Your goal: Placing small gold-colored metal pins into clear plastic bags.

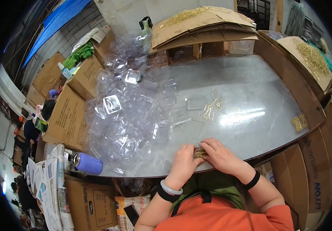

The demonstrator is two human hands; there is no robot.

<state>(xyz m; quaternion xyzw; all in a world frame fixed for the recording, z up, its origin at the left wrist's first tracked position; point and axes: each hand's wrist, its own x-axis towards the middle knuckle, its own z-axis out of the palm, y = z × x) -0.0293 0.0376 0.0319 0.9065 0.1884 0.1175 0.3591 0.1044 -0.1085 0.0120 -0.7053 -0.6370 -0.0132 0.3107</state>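
At the table's near edge, my left hand [185,159] and my right hand [220,156] close together round a small bundle of gold wire hooks [200,153]. The fingers of both hands press on it from either side and partly hide it. Beyond them, loose gold wire hooks [209,111] lie scattered on the shiny grey tabletop [227,79]. A neat stack of gold wire pieces [299,122] sits by the right edge. Left of my hands spreads a large heap of clear plastic boxes [127,123], and one clear box [197,102] lies apart near the loose hooks.
A purple bottle [89,163] lies at the front left corner. Cardboard boxes [67,119] line the left side, and a cardboard wall [297,84] bounds the right. At the back, a cardboard shelf [204,29] carries gold strands. Newspapers [52,188] are piled below left.
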